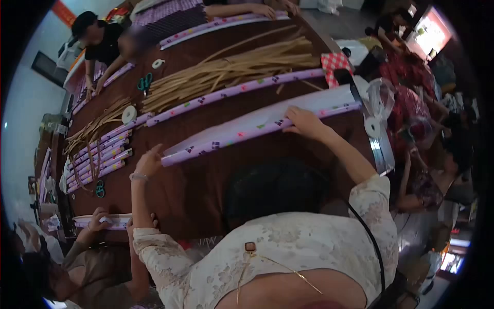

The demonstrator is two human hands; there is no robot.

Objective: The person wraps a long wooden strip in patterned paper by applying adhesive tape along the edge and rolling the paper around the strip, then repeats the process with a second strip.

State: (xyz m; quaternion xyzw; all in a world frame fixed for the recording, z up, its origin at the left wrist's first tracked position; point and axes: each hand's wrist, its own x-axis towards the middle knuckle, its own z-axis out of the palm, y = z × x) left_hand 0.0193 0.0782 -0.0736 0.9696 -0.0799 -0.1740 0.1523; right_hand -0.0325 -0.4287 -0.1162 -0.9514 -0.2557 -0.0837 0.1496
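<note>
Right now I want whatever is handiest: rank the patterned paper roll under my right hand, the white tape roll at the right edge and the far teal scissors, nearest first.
1. Patterned paper roll: touching, under the right hand.
2. White tape roll: rightward, at the table edge.
3. Teal scissors: far left, past the stick bundle.

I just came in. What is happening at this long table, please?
The person wearing the camera has both hands on a long paper roll lying on the brown table. The left hand is at its left end, and the right hand rests flat further along. Beyond it lie similar rolls and a bundle of long sticks. Another person's hand touches a roll at the table edge.
</note>
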